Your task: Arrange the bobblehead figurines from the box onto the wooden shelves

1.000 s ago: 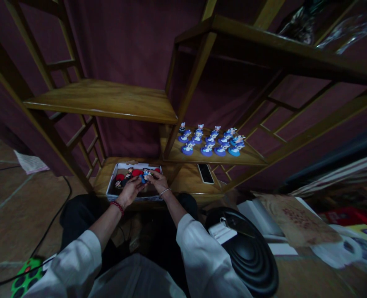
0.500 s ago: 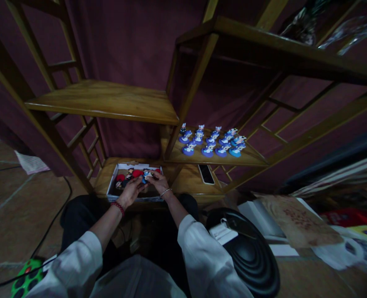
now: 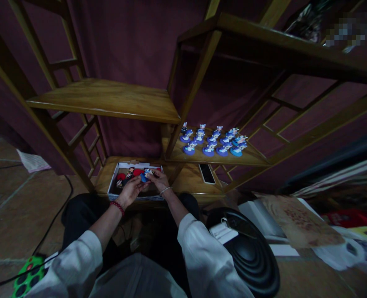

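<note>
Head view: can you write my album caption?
Left hand and right hand hold a little figurine over a box; more figurines stand on a shelf.

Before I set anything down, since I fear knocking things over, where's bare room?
Left brown wooden shelf, between wooden lattice and upright; lower wooden board, between rectangular white open box and black-faced phone. Crowded: right wooden shelf, under purple and blue figurines.

Indoor room; home or small shop, cannot be determined

Wooden display shelving [image 3: 104, 98] with lattice sides stands against a maroon backdrop [image 3: 130, 45]. Figurines [image 3: 200, 135] stand in rows on one level. Tiled floor [image 3: 12, 215] noted.
</note>
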Action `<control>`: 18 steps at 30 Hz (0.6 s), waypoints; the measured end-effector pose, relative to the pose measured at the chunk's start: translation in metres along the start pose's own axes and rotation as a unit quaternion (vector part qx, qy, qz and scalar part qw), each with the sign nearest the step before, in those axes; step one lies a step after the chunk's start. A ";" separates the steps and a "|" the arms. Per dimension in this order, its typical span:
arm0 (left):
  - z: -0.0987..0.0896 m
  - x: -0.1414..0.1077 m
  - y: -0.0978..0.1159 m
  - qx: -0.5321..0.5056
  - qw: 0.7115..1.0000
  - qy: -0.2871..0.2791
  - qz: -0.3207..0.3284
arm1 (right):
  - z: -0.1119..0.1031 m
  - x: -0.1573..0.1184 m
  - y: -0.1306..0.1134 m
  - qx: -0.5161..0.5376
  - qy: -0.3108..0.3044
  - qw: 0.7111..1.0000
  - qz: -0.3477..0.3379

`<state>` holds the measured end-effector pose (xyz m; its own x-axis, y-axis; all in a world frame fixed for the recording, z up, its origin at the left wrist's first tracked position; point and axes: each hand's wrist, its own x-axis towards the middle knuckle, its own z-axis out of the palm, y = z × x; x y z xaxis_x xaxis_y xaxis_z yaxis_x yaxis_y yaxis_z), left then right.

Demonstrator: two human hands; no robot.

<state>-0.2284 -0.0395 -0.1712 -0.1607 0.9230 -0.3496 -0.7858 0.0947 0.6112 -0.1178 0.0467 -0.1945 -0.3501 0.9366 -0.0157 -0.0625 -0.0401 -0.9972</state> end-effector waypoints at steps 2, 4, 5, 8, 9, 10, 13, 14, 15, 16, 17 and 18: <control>0.000 -0.001 0.001 -0.005 1.000 -0.008 0.000 | 0.000 0.000 0.000 0.000 0.003 1.000 0.002; -0.001 -0.001 0.001 -0.005 1.000 -0.012 0.000 | 0.000 0.000 0.001 0.002 0.002 1.000 0.003; -0.001 -0.001 0.001 -0.004 1.000 -0.013 0.000 | -0.001 0.000 0.001 0.004 0.001 1.000 0.006; -0.001 0.000 0.001 -0.002 1.000 -0.012 -0.001 | -0.002 0.001 0.003 0.007 -0.003 1.000 0.015; -0.001 0.000 0.001 -0.002 1.000 -0.012 -0.002 | -0.002 0.001 0.004 0.006 -0.003 1.000 0.017; -0.002 0.000 0.000 -0.002 1.000 -0.011 -0.001 | -0.002 0.001 0.005 0.004 -0.003 1.000 0.017; -0.003 0.001 0.000 0.003 1.000 -0.011 0.002 | -0.002 0.001 0.005 -0.003 -0.007 1.000 0.008; -0.003 0.002 -0.001 0.004 1.000 -0.010 0.003 | -0.002 0.001 0.005 -0.005 -0.007 1.000 0.004; -0.003 0.002 -0.001 0.005 1.000 -0.010 0.003 | -0.002 0.000 0.005 -0.007 -0.006 1.000 0.000; -0.003 0.002 -0.001 0.006 1.000 -0.009 0.003 | -0.001 0.000 0.004 -0.009 -0.004 1.000 -0.002; -0.004 0.002 -0.001 0.006 1.000 -0.008 0.003 | -0.001 -0.001 0.003 -0.010 -0.003 1.000 -0.003; -0.003 0.002 -0.001 0.005 1.000 -0.008 0.004 | -0.001 -0.002 0.003 -0.012 -0.003 1.000 -0.003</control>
<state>-0.2301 -0.0393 -0.1748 -0.1570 0.9297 -0.3331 -0.7784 0.0911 0.6211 -0.1162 0.0456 -0.1970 -0.3556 0.9346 -0.0084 -0.0417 -0.0248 -0.9988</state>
